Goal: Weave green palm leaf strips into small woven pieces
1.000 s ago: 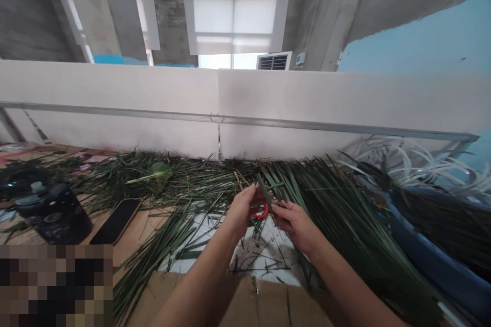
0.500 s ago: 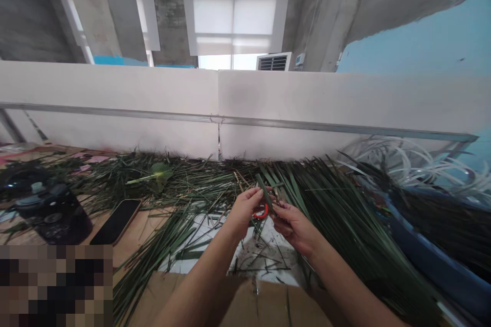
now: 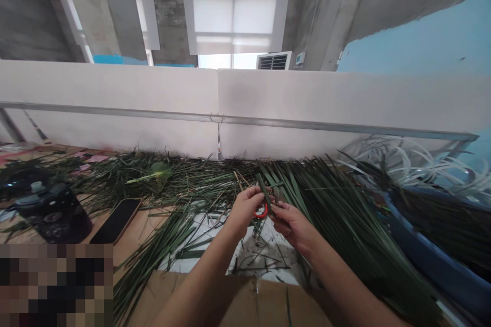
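In the middle of the head view, both hands meet over the worktable around a dark green leaf strip (image 3: 263, 187). My left hand (image 3: 245, 209) is closed, pinching the strip between thumb and fingers. Closed too, my right hand (image 3: 289, 225) grips the strip's lower end, its fingertips partly hidden. A red-orange ring-shaped handle (image 3: 261, 213) shows between the hands; I cannot tell what tool it belongs to or whether a hand touches it. Long green leaf strips (image 3: 330, 204) lie in a thick pile to the right, and cut strips (image 3: 164, 240) to the left.
A dark bottle (image 3: 53, 212) and a phone (image 3: 117, 220) are at the left, with a small fan-shaped leaf (image 3: 157, 176) behind. A blue tub (image 3: 429, 255) of dark strands and coiled white strips (image 3: 425, 163) are at the right. A white partition (image 3: 153, 87) borders the back.
Hardly anything differs. Both hands keep their hold on the leaf strip in nearly the same place, with only slight finger movement.
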A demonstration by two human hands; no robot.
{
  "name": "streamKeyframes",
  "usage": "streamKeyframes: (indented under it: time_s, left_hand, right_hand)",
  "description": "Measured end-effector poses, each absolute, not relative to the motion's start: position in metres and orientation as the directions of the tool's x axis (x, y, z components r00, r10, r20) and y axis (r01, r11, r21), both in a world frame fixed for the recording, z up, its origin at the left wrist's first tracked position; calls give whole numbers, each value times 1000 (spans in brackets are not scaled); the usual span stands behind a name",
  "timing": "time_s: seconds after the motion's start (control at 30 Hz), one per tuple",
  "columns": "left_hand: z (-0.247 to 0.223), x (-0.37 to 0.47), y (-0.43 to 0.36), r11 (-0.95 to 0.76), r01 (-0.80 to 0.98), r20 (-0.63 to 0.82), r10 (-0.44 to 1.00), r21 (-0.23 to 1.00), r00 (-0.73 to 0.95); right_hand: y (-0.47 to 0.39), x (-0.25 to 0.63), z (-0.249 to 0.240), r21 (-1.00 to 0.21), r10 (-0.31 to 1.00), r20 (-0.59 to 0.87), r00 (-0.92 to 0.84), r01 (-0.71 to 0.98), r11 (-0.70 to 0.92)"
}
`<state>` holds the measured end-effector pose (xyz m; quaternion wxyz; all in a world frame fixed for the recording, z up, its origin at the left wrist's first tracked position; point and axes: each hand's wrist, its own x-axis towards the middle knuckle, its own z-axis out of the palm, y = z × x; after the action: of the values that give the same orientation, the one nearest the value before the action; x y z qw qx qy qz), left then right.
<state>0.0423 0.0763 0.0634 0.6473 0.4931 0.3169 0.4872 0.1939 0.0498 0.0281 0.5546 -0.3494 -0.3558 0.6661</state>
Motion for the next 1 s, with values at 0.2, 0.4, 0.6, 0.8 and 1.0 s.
streamKeyframes:
  time_s: [0.2,0.4,0.6,0.8,1.0]
  left_hand:
    - [53,48,81,-91,-268,160,955,959,248]
    - [41,54,83,-224,9,214,942,975,259]
    - [35,60,77,-335,181,283,923,925,262]
    - [30,62,79,-304,99,270,927,948,261]
    - [37,61,75,-154,-94,175,935,984,308]
  right_hand:
    - [50,196,31,-961,996,75,49,-264,86]
    - [47,200,45,-963,969,141,205,-200,182]
    - [47,199,43,-962,949,197,246,-137,235]
    - [44,199,47,-949,961,139,238,-246,198]
    - [44,199,50,-926,976,87,200,-346,153]
